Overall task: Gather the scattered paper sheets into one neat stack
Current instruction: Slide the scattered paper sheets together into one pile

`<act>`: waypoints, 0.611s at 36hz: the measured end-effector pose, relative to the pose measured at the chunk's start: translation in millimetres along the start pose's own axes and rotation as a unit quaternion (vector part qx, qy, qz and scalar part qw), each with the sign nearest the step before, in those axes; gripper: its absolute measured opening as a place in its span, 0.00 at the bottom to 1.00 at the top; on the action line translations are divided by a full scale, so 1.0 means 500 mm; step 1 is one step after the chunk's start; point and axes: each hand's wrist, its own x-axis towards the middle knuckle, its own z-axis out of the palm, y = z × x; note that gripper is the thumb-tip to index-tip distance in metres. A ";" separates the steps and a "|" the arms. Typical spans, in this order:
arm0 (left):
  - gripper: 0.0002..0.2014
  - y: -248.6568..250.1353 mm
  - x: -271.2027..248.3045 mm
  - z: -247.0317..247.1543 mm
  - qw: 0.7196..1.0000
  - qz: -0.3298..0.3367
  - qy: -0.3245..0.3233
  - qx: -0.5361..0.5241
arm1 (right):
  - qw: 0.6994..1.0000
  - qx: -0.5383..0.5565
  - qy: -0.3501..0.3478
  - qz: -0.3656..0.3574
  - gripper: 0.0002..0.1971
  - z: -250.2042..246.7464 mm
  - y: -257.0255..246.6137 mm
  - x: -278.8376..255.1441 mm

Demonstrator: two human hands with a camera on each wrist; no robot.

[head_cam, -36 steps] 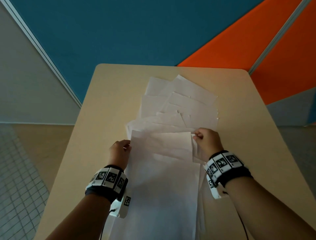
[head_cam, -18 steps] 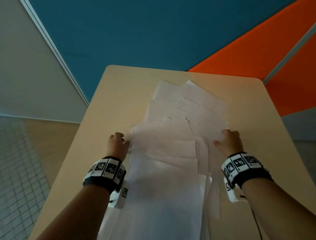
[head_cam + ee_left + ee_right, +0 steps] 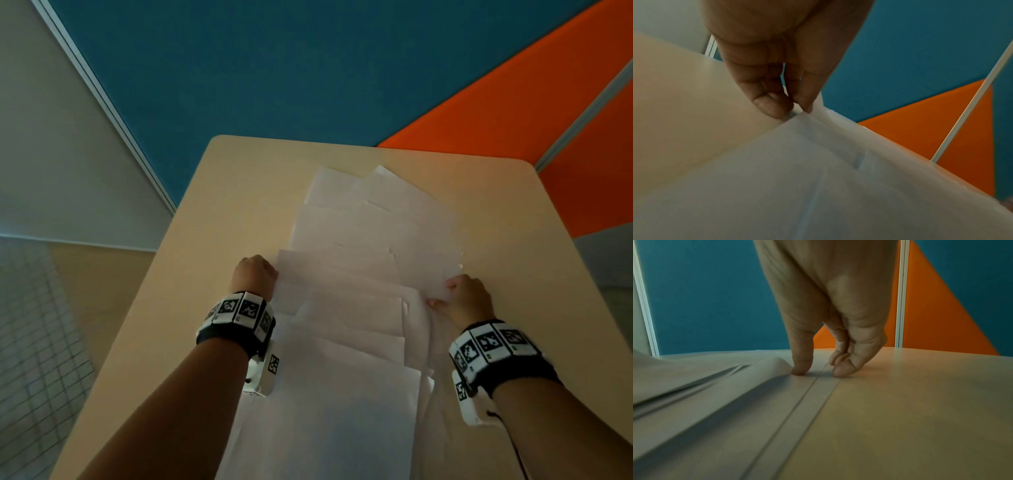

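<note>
The paper sheets point(image 3: 363, 274) lay fanned in an overlapping run down the middle of the beige table point(image 3: 219, 212), from its far end to the near edge, not yet squared into one stack. The left hand point(image 3: 254, 274) sat at the left edge of a mid-run sheet; in the left wrist view its fingertips point(image 3: 772, 107) and thumb were curled together at a sheet corner, seemingly pinching it, though whether paper was truly caught between them could not be told for certain. The right hand point(image 3: 467, 296) met the opposite edge, and the right wrist view showed its thumb point(image 3: 800, 368) pressed down beside a buckled, lifted sheet edge while the other fingers rested curled on the lower sheets at the tabletop. The likeliest trouble from here was that buckle: pushing inward against thin paper would probably fold or crease it rather than slide it. Sheets farther up the table lay skewed, so drawing the near ones together could leave those behind or twist them more. Loose sheets near the front edge might also slip off if dragged.
</note>
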 end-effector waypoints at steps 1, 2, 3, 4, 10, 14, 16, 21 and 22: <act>0.11 0.005 -0.001 0.000 1.000 0.010 0.004 -0.009 | 1.000 0.005 0.000 0.002 0.26 0.001 0.002 0.000; 0.10 0.011 -0.002 0.000 1.000 0.019 0.009 -0.019 | 1.000 0.008 0.000 0.001 0.26 0.002 0.003 0.001; 0.09 0.018 -0.003 0.001 0.999 0.029 0.013 -0.029 | 1.000 0.010 -0.001 0.002 0.26 0.002 0.004 0.000; 0.09 0.026 -0.005 0.002 0.998 0.039 0.015 -0.036 | 1.000 0.012 -0.001 0.002 0.26 0.001 0.005 0.000; 0.06 0.082 -0.016 0.025 0.995 0.086 -0.006 -0.057 | 1.000 0.008 0.003 -0.006 0.25 0.002 0.007 -0.002; 0.06 0.084 -0.017 0.039 0.994 0.080 -0.014 -0.072 | 1.000 -0.004 0.002 -0.011 0.23 -0.001 0.010 -0.007; 0.09 0.072 -0.016 0.040 0.994 0.057 -0.016 -0.092 | 1.000 -0.008 -0.005 -0.021 0.22 -0.008 0.009 -0.005; 0.11 0.026 -0.005 0.034 0.995 0.033 -0.010 -0.093 | 1.000 0.021 0.008 -0.013 0.22 -0.038 0.005 0.016; 0.10 0.021 -0.003 0.034 0.996 0.036 -0.012 -0.086 | 1.000 0.023 0.010 -0.006 0.22 -0.041 0.003 0.019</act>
